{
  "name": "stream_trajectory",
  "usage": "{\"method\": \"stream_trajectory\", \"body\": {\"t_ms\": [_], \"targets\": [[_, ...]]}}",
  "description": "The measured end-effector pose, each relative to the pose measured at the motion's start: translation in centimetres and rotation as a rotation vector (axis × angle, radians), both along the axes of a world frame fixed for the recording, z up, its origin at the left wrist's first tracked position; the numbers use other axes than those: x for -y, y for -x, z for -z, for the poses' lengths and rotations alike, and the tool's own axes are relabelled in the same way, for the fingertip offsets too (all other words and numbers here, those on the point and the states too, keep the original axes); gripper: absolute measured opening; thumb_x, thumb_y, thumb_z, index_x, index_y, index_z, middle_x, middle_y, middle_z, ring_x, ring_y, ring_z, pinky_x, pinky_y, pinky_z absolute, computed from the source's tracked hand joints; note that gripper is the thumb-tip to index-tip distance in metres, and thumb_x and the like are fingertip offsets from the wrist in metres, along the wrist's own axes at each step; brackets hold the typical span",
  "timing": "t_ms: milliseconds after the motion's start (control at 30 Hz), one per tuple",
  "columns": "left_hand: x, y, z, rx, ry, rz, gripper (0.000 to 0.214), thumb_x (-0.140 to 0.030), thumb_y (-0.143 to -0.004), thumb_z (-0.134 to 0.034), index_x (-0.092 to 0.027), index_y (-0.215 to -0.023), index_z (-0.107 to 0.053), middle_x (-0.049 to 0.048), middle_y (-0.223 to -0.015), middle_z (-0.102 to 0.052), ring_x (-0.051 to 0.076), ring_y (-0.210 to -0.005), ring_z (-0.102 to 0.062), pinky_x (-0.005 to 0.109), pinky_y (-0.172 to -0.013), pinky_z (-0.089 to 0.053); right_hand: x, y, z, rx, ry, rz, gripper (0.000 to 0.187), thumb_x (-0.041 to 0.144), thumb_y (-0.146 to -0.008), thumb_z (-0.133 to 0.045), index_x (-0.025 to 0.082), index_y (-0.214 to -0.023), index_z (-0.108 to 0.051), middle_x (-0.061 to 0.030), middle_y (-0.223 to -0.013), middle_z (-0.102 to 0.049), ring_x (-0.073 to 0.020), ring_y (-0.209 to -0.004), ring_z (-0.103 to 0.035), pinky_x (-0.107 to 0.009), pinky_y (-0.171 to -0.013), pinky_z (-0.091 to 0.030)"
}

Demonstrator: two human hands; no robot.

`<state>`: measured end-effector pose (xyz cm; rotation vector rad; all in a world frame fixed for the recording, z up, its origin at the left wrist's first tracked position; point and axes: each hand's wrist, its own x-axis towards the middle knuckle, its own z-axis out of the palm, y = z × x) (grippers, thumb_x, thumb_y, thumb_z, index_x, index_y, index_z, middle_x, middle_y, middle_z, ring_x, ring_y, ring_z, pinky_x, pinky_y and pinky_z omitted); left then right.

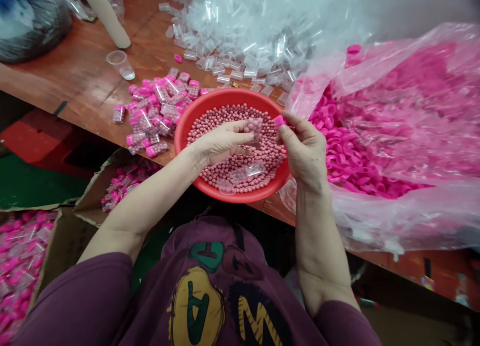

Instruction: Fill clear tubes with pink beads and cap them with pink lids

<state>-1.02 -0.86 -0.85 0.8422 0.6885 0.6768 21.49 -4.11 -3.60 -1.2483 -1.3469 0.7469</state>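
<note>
the left hand [219, 143] is curled round a clear plastic tube [254, 129], pinching it tilted above a red plastic basin [232, 97]. the tube looks filled with pink beads [240, 158] like those heaped in the basin, and no cap shows on it. the right hand [305, 153] pinches a pink cap [279, 121] between thumb and fingers, near the tube but apart from it. 2 empty tubes [245, 173] lie on the beads. a good many are done: a scatter of filled, capped tubes [157, 111] lies on the desk [75, 71] left of the basin, and more fill a cardboard box [127, 183] below the desk edge. much is left: a large heap of empty clear tubes [240, 51] lies beyond the basin, and a clear plastic bag [393, 221] to the right holds a big mass of loose pink caps [356, 151].
</note>
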Motion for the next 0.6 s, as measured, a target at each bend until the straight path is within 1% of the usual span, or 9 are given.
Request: {"method": "stream_trajectory", "body": {"t_ms": [67, 167, 233, 333, 400, 500, 600], "targets": [[0.7, 0.2, 0.5, 0.087, 0.012, 0.002, 0.03, -0.009, -0.098, -0.08, -0.021, -0.126, -0.075, 0.0042, -0.116, -0.08, 0.019, -0.107, -0.082, 0.036, -0.099, -0.064, 0.0, 0.7, -0.4, -0.005, -0.058, 0.007, 0.052, 0.069, -0.101, -0.086, 0.03, -0.135, -0.083, -0.0058, -0.123, -0.086, -0.0276, -0.114, -0.084, -0.055, -0.109, -0.074], [1.8, 0.5, 1.4, 0.177, -0.012, 0.027, 0.032, -0.02, -0.097, -0.086, -0.02, -0.126, -0.071, 0.0039, -0.106, -0.079, 0.019, -0.095, -0.082, 0.035, -0.093, -0.065, 0.2, 1.4, -0.8, -0.02, -0.139, -0.007, 0.046, 0.071, -0.099, -0.091, 0.033, -0.123, -0.087, -0.0034, -0.12, -0.088, -0.027, -0.114, -0.086, -0.051, -0.108, -0.075], [2.3, 0.7, 1.7, 0.161, -0.081, 0.036, 0.03, -0.022, -0.097, -0.085, -0.018, -0.123, -0.071, 0.0031, -0.098, -0.076, 0.017, -0.087, -0.079, 0.032, -0.087, -0.064, 0.5, 1.7, -1.1, 0.008, -0.173, -0.042, 0.04, 0.069, -0.101, -0.09, 0.035, -0.119, -0.089, -0.0021, -0.118, -0.089, -0.0266, -0.114, -0.086, -0.049, -0.108, -0.075], [2.8, 0.9, 1.8, 0.093, -0.177, 0.058, 0.015, -0.015, -0.096, -0.08, -0.016, -0.109, -0.071, 0.0003, -0.09, -0.069, 0.012, -0.075, -0.067, 0.026, -0.076, -0.058, 1.0, 1.8, -1.8, 0.116, -0.196, -0.122, 0.028, 0.061, -0.109, -0.083, 0.036, -0.121, -0.09, -0.0013, -0.121, -0.09, -0.0256, -0.116, -0.086, -0.048, -0.112, -0.073], [2.8, 0.9, 1.6, 0.061, -0.198, 0.069, 0.01, -0.013, -0.096, -0.076, -0.017, -0.101, -0.069, -0.0011, -0.087, -0.063, 0.01, -0.071, -0.059, 0.024, -0.068, -0.052, 1.2, 1.9, -2.3, 0.197, -0.205, -0.183, 0.023, 0.052, -0.113, -0.078, 0.036, -0.123, -0.091, -0.0023, -0.121, -0.09, -0.0253, -0.116, -0.085, -0.047, -0.11, -0.073], [2.8, 1.0, 1.4, 0.025, -0.197, 0.081, 0.012, -0.011, -0.093, -0.074, -0.018, -0.097, -0.065, -0.0024, -0.085, -0.057, 0.008, -0.068, -0.053, 0.023, -0.062, -0.044, 1.5, 2.0, -2.9, 0.281, -0.218, -0.262, 0.02, 0.04, -0.113, -0.075, 0.033, -0.123, -0.091, -0.0044, -0.122, -0.09, -0.0263, -0.116, -0.085, -0.047, -0.108, -0.072], [2.9, 1.4, 1.1, 0.0, -0.205, 0.134, 0.015, -0.012, -0.089, -0.075, -0.018, -0.097, -0.064, -0.0042, -0.081, -0.052, 0.008, -0.065, -0.047, 0.023, -0.059, -0.038, 1.7, 1.8, -3.6, 0.354, -0.199, -0.315, 0.021, 0.031, -0.112, -0.073, 0.033, -0.123, -0.091, -0.0049, -0.124, -0.09, -0.0271, -0.116, -0.084, -0.049, -0.109, -0.071]]}}
